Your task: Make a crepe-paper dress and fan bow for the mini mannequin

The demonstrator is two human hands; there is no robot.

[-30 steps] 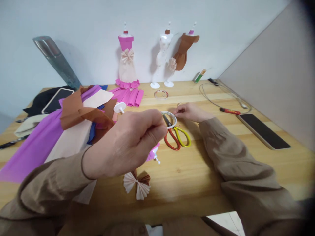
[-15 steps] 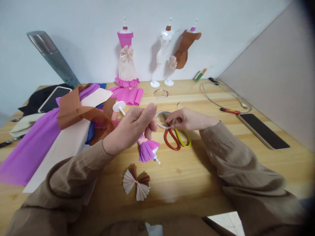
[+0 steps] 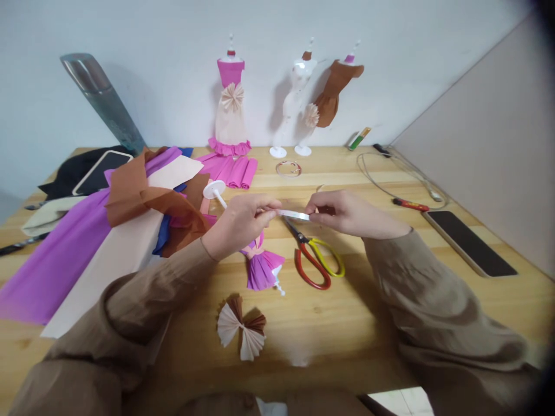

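Observation:
My left hand [image 3: 240,222] and my right hand [image 3: 347,215] pinch opposite ends of a thin white roll of tape [image 3: 295,214], seen edge-on above the table. Just below it lie scissors [image 3: 313,263] with one red and one yellow handle, blades pointing away under the tape. Beneath my left hand a small mannequin in a purple and pink paper dress [image 3: 262,268] lies on its side, its white stand [image 3: 214,189] showing beyond the hand. Closer to me rests a pleated brown and cream paper bow [image 3: 241,329].
Coloured crepe paper [image 3: 125,199] is heaped at the left. Along the wall stand a pink-dressed mannequin [image 3: 232,104], a bare white one [image 3: 299,86] and a brown-dressed one [image 3: 333,92]. A phone [image 3: 470,242] and a cable [image 3: 368,179] lie at the right.
My right hand has lifted the tape roll off the scissors and turned it edge-on. My left hand has come down and taken hold of its left side.

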